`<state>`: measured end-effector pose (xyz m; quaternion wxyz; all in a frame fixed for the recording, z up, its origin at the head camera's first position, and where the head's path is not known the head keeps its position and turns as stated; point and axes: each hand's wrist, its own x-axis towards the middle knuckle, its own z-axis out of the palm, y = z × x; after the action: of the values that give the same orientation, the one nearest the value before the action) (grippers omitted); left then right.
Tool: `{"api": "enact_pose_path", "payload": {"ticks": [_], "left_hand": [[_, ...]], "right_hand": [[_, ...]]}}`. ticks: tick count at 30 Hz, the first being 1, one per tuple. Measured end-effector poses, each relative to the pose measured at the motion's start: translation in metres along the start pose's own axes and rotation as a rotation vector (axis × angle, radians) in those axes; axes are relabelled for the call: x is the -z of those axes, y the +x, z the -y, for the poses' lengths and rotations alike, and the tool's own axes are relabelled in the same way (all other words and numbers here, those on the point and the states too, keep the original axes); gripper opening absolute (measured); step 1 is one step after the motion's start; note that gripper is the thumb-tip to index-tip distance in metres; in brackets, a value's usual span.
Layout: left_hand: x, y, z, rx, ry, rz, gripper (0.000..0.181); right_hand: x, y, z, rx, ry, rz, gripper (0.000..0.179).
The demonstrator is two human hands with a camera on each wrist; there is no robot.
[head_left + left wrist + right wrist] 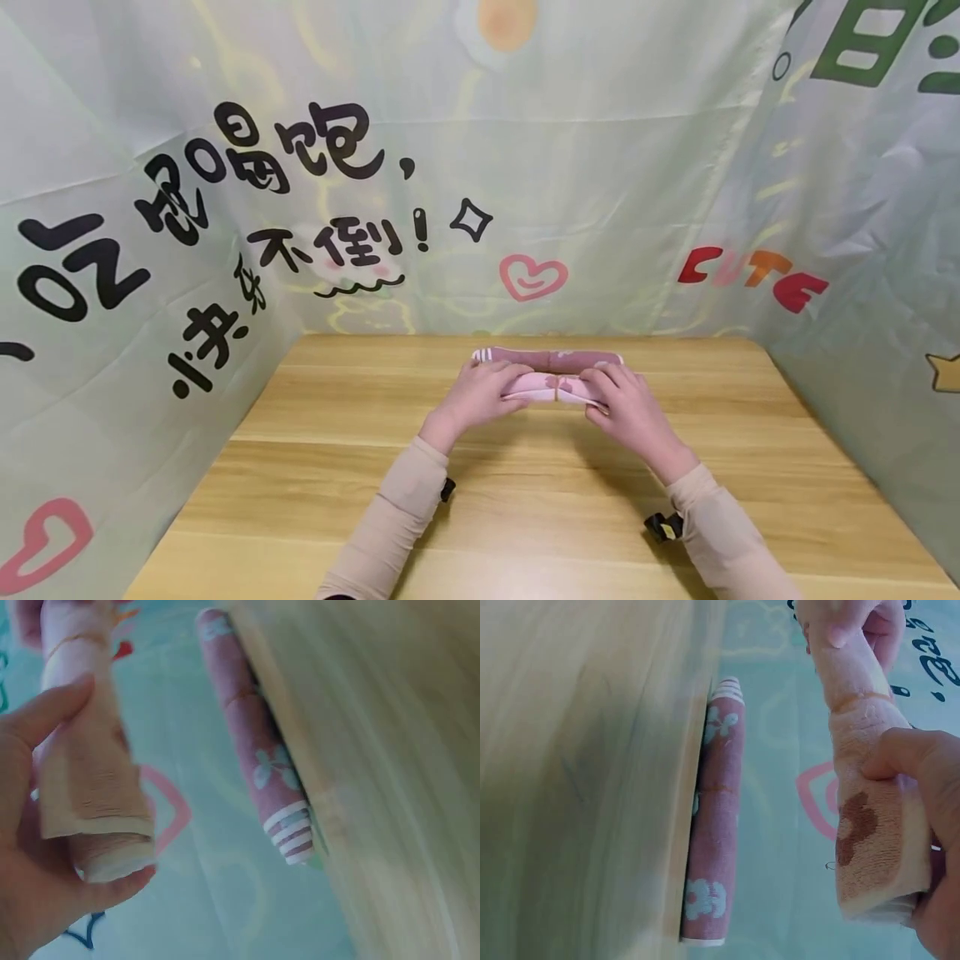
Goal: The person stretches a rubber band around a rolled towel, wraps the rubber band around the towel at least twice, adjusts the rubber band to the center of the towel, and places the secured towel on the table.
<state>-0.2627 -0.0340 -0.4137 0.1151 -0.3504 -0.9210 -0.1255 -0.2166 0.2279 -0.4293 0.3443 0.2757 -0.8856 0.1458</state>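
A light pink rolled towel [536, 385] with darker patches is held above the table by both hands, one at each end. A thin tan band [557, 388] circles its middle. My left hand [480, 393] grips the left end, its thumb lying along the roll [90, 780] in the left wrist view. At the other end, my right hand [633, 408] has its fingers and thumb round the towel [877, 825]. Just behind lies a second rolled towel [581, 360], mauve with white stripes at one end and pale flower shapes [705, 900], also banded round its middle.
The wooden table [337, 467] reaches back to a printed cloth backdrop [600, 183] with lettering and hearts. The mauve towel lies near the table's far edge. Cloth also hangs along the left and right sides. A small black device [663, 527] sits at the right wrist.
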Motion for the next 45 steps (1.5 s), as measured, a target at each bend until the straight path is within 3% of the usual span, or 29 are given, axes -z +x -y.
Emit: {"api": "enact_pose_path", "payload": {"ticks": [6,11,16,26,30,36,45], "left_hand": [[-0.01,-0.008,0.003,-0.148,0.263,-0.235,0.063],[-0.013,-0.009,0.008,-0.271,0.413,-0.431,0.053],[-0.013,-0.009,0.013,-0.353,0.468,-0.489,0.041],[-0.014,-0.004,0.028,-0.427,0.461,-0.386,0.039],[-0.022,0.003,0.034,-0.447,0.441,-0.32,0.043],[-0.033,0.013,0.042,-0.428,0.453,-0.192,0.042],[-0.043,0.033,0.05,-0.375,0.517,-0.01,0.038]], "right_hand": [[0.006,0.002,-0.001,0.008,0.032,-0.017,0.039],[0.009,0.003,-0.003,0.025,0.038,0.0,0.039],[0.01,0.003,-0.004,0.046,0.021,0.044,0.039],[0.004,0.006,-0.017,0.17,-0.023,0.143,0.045],[-0.001,0.007,-0.025,0.166,-0.04,0.214,0.039],[-0.015,0.01,-0.037,0.136,-0.065,0.334,0.038],[-0.033,0.02,-0.051,0.157,-0.072,0.401,0.038]]}}
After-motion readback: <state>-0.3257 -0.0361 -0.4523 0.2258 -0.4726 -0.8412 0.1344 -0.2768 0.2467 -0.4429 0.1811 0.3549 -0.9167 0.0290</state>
